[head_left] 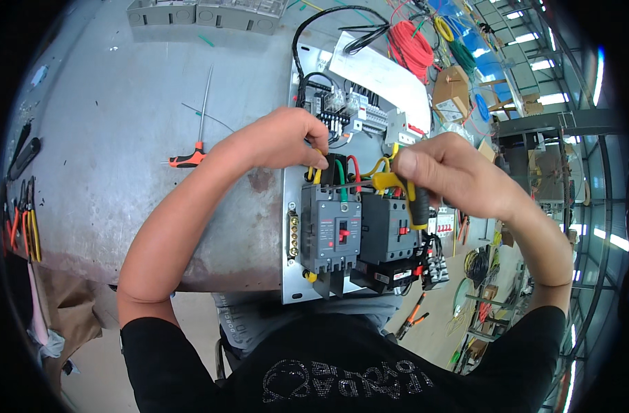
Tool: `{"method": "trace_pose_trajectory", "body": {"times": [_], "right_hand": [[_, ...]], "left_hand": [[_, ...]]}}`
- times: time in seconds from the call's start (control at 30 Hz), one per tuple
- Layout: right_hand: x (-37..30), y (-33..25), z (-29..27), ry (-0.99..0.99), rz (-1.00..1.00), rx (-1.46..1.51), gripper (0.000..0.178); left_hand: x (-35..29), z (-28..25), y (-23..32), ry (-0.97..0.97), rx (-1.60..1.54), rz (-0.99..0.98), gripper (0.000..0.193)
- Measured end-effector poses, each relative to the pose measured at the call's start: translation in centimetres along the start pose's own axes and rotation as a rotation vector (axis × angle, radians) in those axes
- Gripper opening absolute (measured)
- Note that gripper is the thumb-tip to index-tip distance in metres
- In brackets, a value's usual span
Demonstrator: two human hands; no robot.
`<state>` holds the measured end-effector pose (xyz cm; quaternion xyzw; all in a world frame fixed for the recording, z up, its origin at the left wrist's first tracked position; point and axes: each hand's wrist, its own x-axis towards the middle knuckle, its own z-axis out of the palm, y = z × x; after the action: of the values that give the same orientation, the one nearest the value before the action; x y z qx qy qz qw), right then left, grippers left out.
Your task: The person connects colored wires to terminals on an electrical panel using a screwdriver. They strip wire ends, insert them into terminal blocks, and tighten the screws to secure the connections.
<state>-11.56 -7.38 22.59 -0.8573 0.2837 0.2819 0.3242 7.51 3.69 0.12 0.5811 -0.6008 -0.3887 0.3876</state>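
My left hand (297,141) pinches a yellow wire (318,174) at the top of a grey moulded-case circuit breaker (321,237) with a red toggle. In my right hand (459,175) is a screwdriver (417,206) with a yellow and black T-shaped handle. Its shaft lies nearly level and points left, toward the wires above that breaker; its tip is hard to make out. A green wire (342,184) and a red wire (356,172) also enter there. Beside it stands a second grey breaker (382,237). Both sit on a metal mounting plate (290,279).
An orange and black screwdriver (190,158) lies on the metal table (122,138) at left. Several pliers (25,220) are at the far left edge. Behind the plate are a red wire coil (410,51) and a cardboard box (452,89). Grey plastic boxes (239,20) stand at the back.
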Motion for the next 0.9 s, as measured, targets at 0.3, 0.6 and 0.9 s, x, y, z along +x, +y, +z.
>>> {"method": "trace_pose_trajectory", "body": {"times": [0.3, 0.6, 0.9], "right_hand": [[-2.6, -2.9, 0.8, 0.355, -0.765, -1.156, 0.046], [-0.9, -1.4, 1.0, 0.044, 0.033, 0.037, 0.058], [-2.1, -4.8, 0.5, 0.318, -0.748, -1.196, 0.043]], "left_hand": [[-0.2, -0.2, 0.0, -0.003, 0.052, 0.003, 0.025], [-0.1, 0.1, 0.2, -0.021, 0.011, -0.037, 0.023], [-0.3, -0.4, 0.4, -0.029, 0.008, -0.063, 0.022]]}}
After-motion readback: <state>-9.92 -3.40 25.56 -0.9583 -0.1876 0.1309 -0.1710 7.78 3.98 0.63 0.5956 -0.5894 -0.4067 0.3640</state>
